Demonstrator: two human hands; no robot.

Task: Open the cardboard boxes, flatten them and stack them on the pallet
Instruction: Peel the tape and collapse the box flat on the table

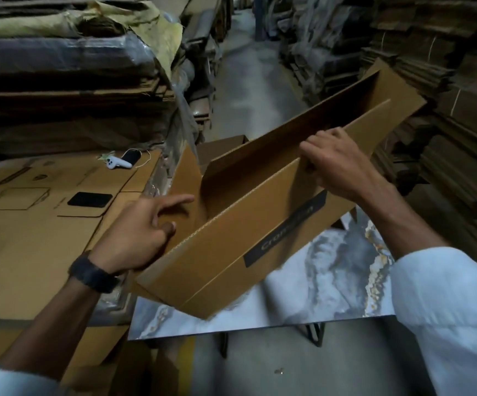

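A long brown cardboard box [231,247] with a dark label strip hangs tilted above a marble-patterned table [331,281], its top open and both long walls standing. My right hand [337,164] grips the top edge of the near wall, fingers curled over it. My left hand [137,230] is at the box's near-left end, index finger stretched toward the end flap, the other fingers curled; whether it holds the cardboard is unclear. A stack of flattened boxes [31,238] lies to the left.
On the flat stack lie a white controller [117,162], a phone with a cable [131,155] and a black pad [90,199]. Tall piles of cardboard line both sides of a narrow concrete aisle [248,81]. Another open box [220,147] stands behind.
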